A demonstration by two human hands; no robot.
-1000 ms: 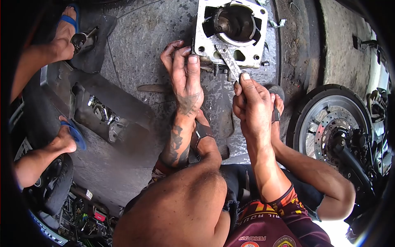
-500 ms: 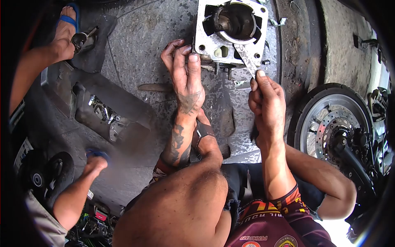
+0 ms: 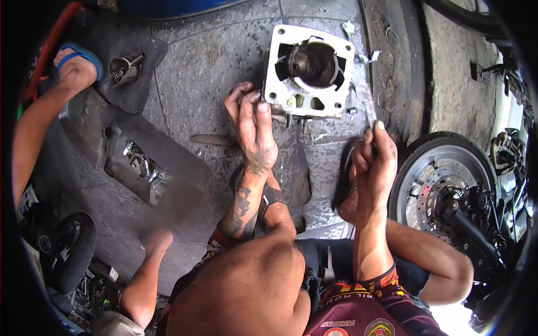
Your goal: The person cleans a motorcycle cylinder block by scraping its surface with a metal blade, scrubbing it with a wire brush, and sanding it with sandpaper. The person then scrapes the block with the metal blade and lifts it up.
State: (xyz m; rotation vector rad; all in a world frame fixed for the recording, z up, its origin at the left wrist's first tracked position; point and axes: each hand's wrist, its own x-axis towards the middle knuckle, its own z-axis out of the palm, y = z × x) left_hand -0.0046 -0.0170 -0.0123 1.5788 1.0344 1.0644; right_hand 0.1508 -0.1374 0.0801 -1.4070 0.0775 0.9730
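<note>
A metal engine block (image 3: 284, 85) with a flat, pale top face and a round bore sits on the ground ahead of me. My left hand (image 3: 253, 126) steadies its near left corner, thumb at the edge and fingers along the side, their tips partly hidden. In my right hand (image 3: 374, 159), a thin flat metal scraper blade (image 3: 367, 105) is pinched between thumb and fingers. The blade is smeared by motion and stands to the right of the block, apart from it. Two studs stick out of the block's near side.
A motorcycle wheel with a brake disc (image 3: 443, 193) lies at the right. On the left are a dark plastic cover (image 3: 185, 173) holding small parts and a metal part (image 3: 126, 70) on a mat. Another person's sandalled foot (image 3: 78, 70) is nearby. Scraps (image 3: 350, 28) litter the ground.
My right hand has drawn the scraper off the block's face, to the right and toward me. The block sits lower in view; my left hand stays at its corner.
</note>
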